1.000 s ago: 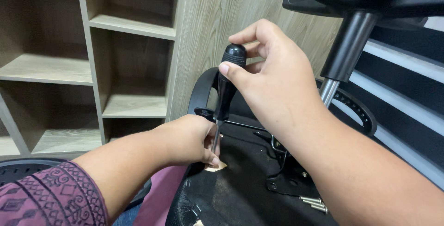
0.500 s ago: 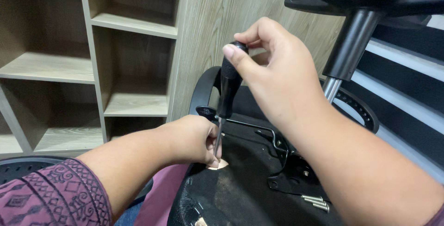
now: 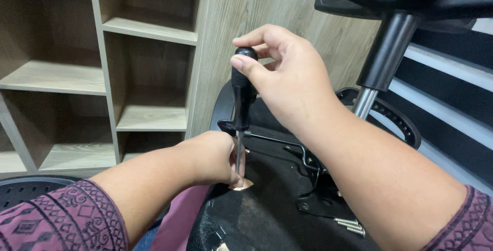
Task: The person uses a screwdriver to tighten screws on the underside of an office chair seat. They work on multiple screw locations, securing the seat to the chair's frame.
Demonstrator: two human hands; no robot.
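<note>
Two patterned maroon sleeves, woven with a small geometric print, frame the near edge, one at the lower left and one cut off at the lower right corner. From the left sleeve the forearm runs up to the left hand (image 3: pixel 213 156), curled low around the metal shaft of a screwdriver (image 3: pixel 241 112), fingertips pinching just above the tip; how tightly it closes cannot be told, since the fingers are turned away. The tip itself is hidden where it meets a small tan patch on the chair underside (image 3: pixel 267 205), a broad black surface, matte and slightly scuffed, that fills the near middle. A few short silvery bolts (image 3: pixel 349 225) lie on it to the right, close to the right forearm. A strip of pink cloth (image 3: pixel 174 220) shows between the left arm and the black edge.

Higher up, the right hand (image 3: pixel 290 76) wraps loosely over the screwdriver's rounded black handle, thumb pressed to its near side and forefinger arched over the cap, the other fingers partly spread. The tool stands nearly upright.

Behind the hands a thin black wire lever (image 3: pixel 280 140) crosses the underside, and a curved, ribbed black arm piece (image 3: pixel 395 120) arcs at right. A glossy black column with a chrome lower section (image 3: pixel 382 61) rises at a slant to a dark moulded base cut off by the top edge.

Farthest left stands a pale wood-grain shelf unit (image 3: pixel 149 30) with open square compartments, its lower left part in shadow.
</note>
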